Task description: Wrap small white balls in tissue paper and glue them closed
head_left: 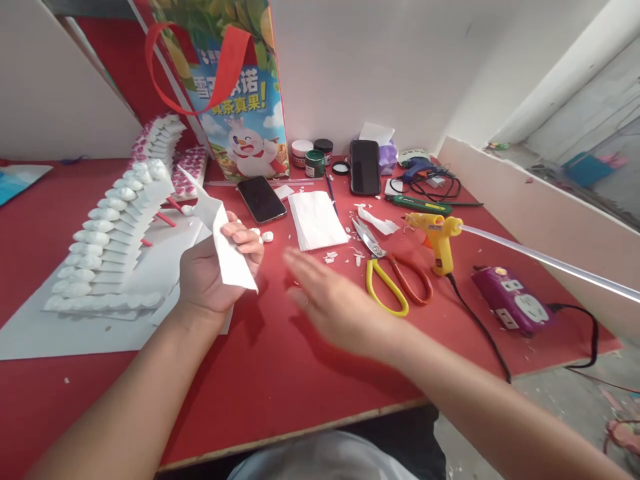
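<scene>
My left hand (pixel 210 267) holds a folded white paper piece (pixel 231 257), its fingers curled behind and over the sheet. Slightly blurred, my right hand (pixel 337 303) hovers over the red table (pixel 280 373), its fingers stretched toward the left and touching nothing. Beyond it lies a stack of white tissue sheets (pixel 317 220). Scissors (pixel 385 257) with one yellow and one red handle rest to the right of the stack. Small white pieces (pixel 268 237) sit just past my left hand.
At left stands a curved model of white layered pieces (pixel 115 233) on a white board (pixel 30 330). Phones (pixel 263 199), paint jars (pixel 315 163) and a gift bag (pixel 245 133) stand behind. A yellow glue gun (pixel 440 240) and purple power socket (pixel 515 300) are at right.
</scene>
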`<state>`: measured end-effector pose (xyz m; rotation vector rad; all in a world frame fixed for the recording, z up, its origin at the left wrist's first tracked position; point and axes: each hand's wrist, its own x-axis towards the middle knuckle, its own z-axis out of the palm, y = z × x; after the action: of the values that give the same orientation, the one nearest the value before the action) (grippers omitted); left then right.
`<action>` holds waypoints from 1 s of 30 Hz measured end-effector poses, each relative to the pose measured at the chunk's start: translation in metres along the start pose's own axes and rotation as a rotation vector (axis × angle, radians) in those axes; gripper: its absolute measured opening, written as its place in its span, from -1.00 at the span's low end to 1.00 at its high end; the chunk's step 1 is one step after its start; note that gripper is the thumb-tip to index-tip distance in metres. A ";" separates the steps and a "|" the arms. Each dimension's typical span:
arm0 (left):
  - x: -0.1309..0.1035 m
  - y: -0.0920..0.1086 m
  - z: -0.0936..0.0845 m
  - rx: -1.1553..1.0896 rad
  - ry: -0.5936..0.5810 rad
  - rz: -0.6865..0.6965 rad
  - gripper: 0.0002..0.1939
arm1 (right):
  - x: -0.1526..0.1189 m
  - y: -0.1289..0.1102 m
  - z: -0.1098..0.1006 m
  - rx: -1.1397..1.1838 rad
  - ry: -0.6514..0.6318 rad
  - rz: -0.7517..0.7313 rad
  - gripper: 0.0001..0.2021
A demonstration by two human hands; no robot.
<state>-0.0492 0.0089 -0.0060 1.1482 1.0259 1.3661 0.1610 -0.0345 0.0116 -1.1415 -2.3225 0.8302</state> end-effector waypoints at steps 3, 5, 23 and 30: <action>-0.002 0.005 0.006 -0.305 0.087 -0.115 -0.86 | -0.010 -0.004 0.020 -0.192 -0.196 -0.094 -0.31; -0.003 0.004 0.009 -0.356 0.088 -0.128 -0.90 | -0.014 0.001 0.020 -0.319 -0.183 0.031 -0.21; -0.007 0.014 0.020 -0.995 0.121 -0.410 -0.80 | -0.022 0.011 0.005 -0.534 -0.076 0.329 -0.12; -0.008 0.010 0.019 -0.946 0.039 -0.426 -0.82 | -0.016 -0.005 0.005 -0.445 -0.061 -0.001 -0.64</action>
<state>-0.0319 -0.0004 0.0059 0.1832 0.4782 1.2811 0.1643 -0.0518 0.0096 -1.3000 -2.6383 0.3542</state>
